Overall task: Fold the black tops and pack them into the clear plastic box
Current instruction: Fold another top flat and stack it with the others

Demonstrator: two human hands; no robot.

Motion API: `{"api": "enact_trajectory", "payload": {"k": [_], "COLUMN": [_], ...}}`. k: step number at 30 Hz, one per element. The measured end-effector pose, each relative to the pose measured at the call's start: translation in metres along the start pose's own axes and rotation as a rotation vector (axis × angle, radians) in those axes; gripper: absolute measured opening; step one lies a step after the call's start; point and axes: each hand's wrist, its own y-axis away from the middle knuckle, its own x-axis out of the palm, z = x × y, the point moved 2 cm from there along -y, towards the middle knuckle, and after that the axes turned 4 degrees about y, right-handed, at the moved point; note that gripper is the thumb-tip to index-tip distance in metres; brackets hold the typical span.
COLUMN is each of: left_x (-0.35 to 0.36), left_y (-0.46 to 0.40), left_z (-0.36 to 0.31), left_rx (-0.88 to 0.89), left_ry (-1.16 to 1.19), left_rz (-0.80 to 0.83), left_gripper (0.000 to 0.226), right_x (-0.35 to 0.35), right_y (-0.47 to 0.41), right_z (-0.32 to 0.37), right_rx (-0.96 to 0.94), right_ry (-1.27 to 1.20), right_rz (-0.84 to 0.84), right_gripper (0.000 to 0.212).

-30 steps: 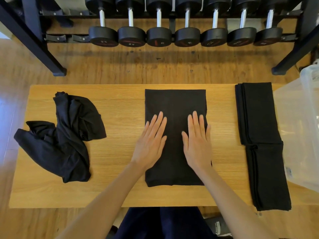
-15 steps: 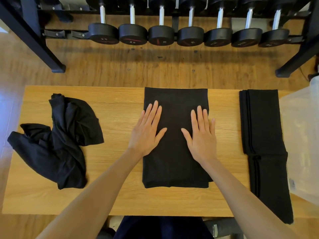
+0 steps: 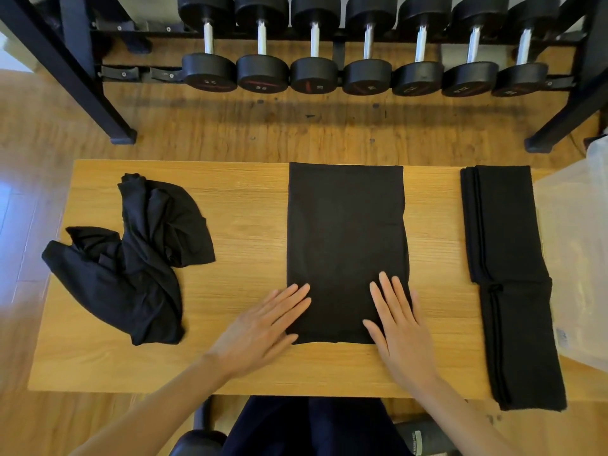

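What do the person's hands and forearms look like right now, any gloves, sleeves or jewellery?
Both are bare. The left hand and right hand wear no gloves, and no rings or watch show. Both forearms are uncovered to the bottom edge of the picture, with no sleeve in view. Fingernails look short and unpainted.

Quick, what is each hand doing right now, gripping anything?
Left hand: open and flat, fingers on the near left corner of the half-folded black top, gripping nothing.
Right hand: open and flat on its near right corner, gripping nothing.
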Motion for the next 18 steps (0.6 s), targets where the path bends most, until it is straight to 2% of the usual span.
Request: {"api": "enact_trajectory", "payload": {"k": [5, 13, 18], "left_x": [0.005, -0.001, -0.009], "left_y": [0.011, 0.005, -0.002], "left_z": [0.007, 0.002, -0.002], "left_rx": [0.029, 0.056, 0.06], "left_ry": [-0.057, 0.171, 0.208], "left_rz": [0.013, -0.16, -0.2], "left_gripper": [0.06, 0.038, 0.037], "right_x": [-0.001, -0.006, 0.0], "right_y": [-0.001, 0.015, 0.015], "right_z": [0.002, 0.023, 0.048], "right_rx": [0.025, -0.024, -0.132], "right_ry": [0.035, -0.09, -0.171], "right_rz": [0.005, -0.07, -0.041], "right_gripper": [0.062, 0.057, 0.061]}}
